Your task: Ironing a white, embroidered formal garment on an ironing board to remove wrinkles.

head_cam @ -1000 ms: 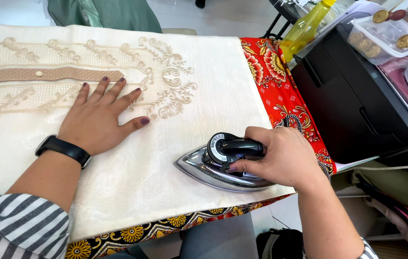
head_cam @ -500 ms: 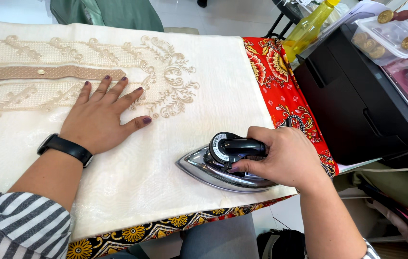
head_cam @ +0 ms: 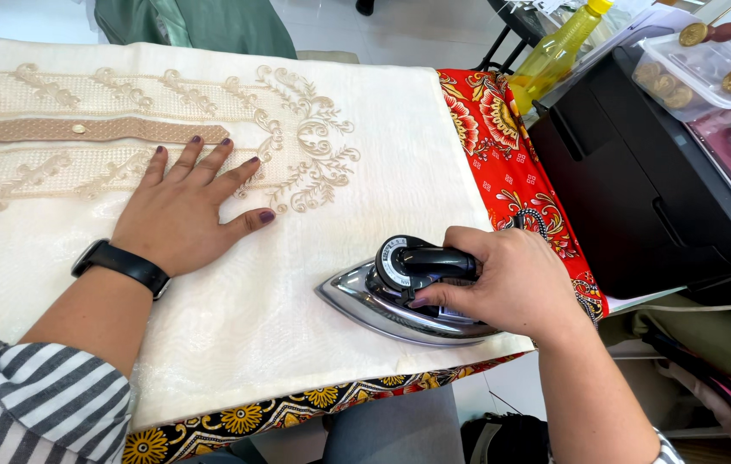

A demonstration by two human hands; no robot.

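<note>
Right hand (head_cam: 516, 283) is wrapped tight round the iron (head_cam: 400, 296), sitting flat on the cream cloth (head_cam: 236, 344) near the board's front edge. Left hand (head_cam: 189, 210) lies open, pressing the cloth smooth. Farther up is the embroidery (head_cam: 305, 146); linger there and it could scorch.

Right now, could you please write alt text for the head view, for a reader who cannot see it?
A right hand grips an iron on cream embroidered fabric, while the left hand, fingers spread, lies flat on the cloth. A red floral cover shows beneath; a black case sits at right.
</note>
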